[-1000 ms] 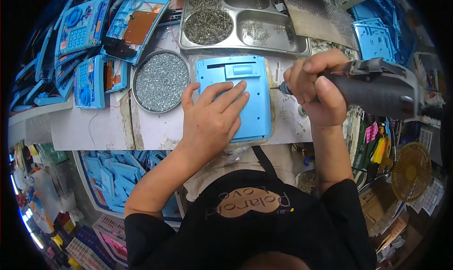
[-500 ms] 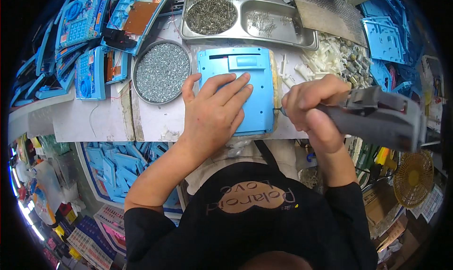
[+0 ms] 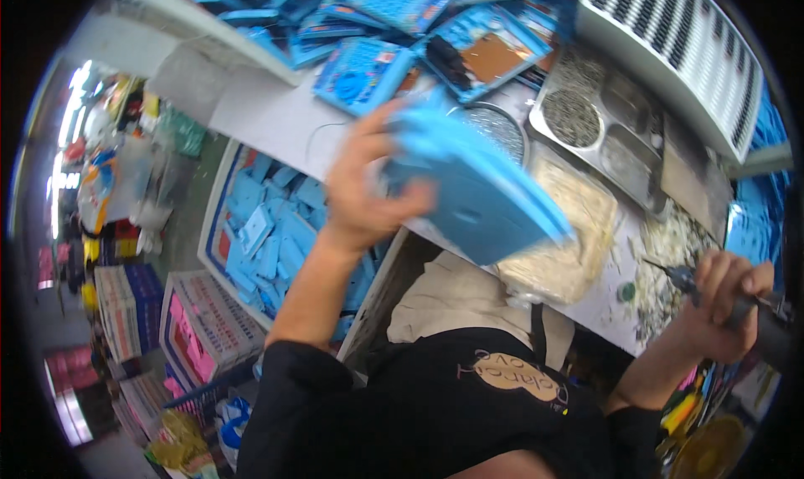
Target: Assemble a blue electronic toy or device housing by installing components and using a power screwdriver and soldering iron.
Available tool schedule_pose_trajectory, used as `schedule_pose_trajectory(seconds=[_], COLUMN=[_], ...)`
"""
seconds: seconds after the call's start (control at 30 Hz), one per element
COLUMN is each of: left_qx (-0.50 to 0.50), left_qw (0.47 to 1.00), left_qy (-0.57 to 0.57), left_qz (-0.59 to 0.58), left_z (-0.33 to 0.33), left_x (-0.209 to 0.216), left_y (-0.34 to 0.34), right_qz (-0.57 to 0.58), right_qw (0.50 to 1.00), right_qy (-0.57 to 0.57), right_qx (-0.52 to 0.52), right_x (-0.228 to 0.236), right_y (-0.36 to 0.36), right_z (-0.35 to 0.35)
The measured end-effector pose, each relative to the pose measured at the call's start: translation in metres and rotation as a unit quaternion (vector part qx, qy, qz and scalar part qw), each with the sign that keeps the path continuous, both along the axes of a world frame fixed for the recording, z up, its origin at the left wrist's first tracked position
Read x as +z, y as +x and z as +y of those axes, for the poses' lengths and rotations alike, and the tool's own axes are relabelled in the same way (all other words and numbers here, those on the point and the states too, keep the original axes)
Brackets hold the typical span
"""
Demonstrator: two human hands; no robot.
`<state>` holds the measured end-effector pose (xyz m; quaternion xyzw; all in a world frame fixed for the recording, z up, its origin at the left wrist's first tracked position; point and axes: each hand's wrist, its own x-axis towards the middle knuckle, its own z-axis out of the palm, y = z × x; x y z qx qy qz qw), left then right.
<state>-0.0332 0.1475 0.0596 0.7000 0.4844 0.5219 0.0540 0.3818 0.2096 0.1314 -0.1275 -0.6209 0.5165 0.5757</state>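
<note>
My left hand (image 3: 364,186) grips a light-blue plastic casing (image 3: 490,207) by its edge. The casing is lifted off the table, tilted and smeared by motion. Partly beneath it lies a cream pad (image 3: 578,244) wrapped in clear plastic. Far to the right, my right hand (image 3: 729,307) is closed around a dark power screwdriver (image 3: 687,280), whose thin bit points up and left above the table's right side. The tool's rear end fades into the dark rim of the picture.
A round tin of screws (image 3: 498,127) stands behind the casing, near a steel compartment tray (image 3: 641,182). White plastic pieces (image 3: 662,244) are heaped at right. Blue toy casings (image 3: 360,73) pile up at the back. Below the table's left edge, a crate (image 3: 219,219) holds blue parts.
The blue casing has come up off the pad and moved left in my left hand. My right hand has drawn the screwdriver away to the right. The whole view has turned leftward.
</note>
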Motion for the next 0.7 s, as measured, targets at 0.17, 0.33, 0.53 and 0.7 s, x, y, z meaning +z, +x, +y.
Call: schedule_pose_trajectory(seconds=[0.17,0.33,0.53,0.7], left_qx=[0.575,0.609,0.428,0.124], left_qw=[0.764,0.659,0.886,0.982], left_qy=[-0.219,-0.156,-0.053,-0.005], left_qz=[-0.193,-0.412,-0.17,0.145], left_z=[-0.181,-0.263,-0.08,0.076], left_x=[-0.133,-0.158,-0.078,-0.028], left_y=[-0.181,-0.267,-0.154,0.006], right_qz=[0.035,0.042,0.019,0.013], right_qw=[0.997,0.993,0.996,0.991], right_qy=[-0.051,-0.062,-0.081,-0.124], right_qx=[0.042,0.093,0.042,-0.055], right_x=[-0.018,-0.023,-0.024,-0.025], right_y=[0.024,-0.009,-0.025,-0.016], right_z=[0.013,0.029,0.017,0.013])
